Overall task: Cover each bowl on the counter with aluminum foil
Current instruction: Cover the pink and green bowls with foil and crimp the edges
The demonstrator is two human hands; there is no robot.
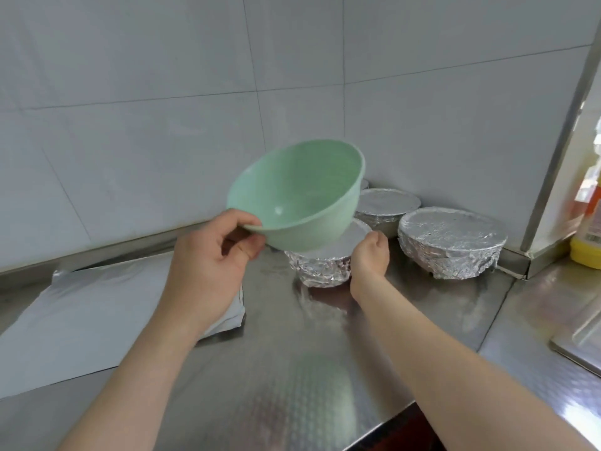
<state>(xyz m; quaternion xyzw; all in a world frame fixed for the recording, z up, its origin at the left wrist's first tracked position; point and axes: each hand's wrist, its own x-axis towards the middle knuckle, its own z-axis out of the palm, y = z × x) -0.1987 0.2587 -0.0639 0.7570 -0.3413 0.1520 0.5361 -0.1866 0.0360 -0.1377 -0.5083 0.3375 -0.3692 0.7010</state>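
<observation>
— Head camera: where's the green bowl [296, 196]?
— Held above the counter [309, 369], tilted, its rim pinched by the left hand [208, 265].
— And the right hand [369, 255]?
— Curled round the edge of the foil-wrapped bowl [320, 268] beneath. The corner wrapped bowl [452, 242] and back wrapped bowl [385, 205] stand nearby; the foil sheet [97, 314] lies flat at left.

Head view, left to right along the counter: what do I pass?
Flat aluminum foil sheets → left hand pinching the empty mint-green plastic bowl → right hand gripping a small foil-wrapped bowl → large foil-covered bowl → yellow bottle.
</observation>
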